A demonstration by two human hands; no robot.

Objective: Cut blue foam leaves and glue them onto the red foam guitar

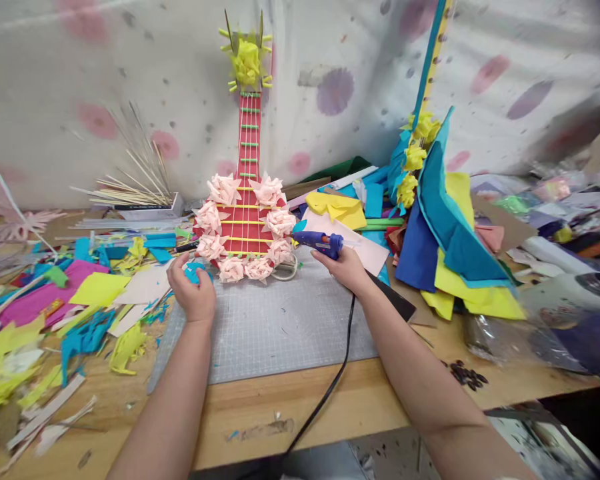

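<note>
A paper guitar (248, 167) stands upright at the back of the grey cutting mat (290, 327), with a red neck, pale strings and pink paper roses around its body. My right hand (347, 270) grips a blue glue gun (320, 243), its nozzle pointing left at the roses on the guitar's right side. A small teal leaf (301, 226) shows beside the nozzle. Left of the guitar, my left hand (193, 290) is curled around a small piece of blue paper (194, 272); its fingertips are partly hidden.
Paper scraps (100, 289) cover the table's left side. Thin sticks (140, 190) fill a white box behind them. A blue and yellow paper construction (455, 220) leans at right. The black cord (330, 387) crosses the table's front edge. Small dark pieces (467, 375) lie near the right edge.
</note>
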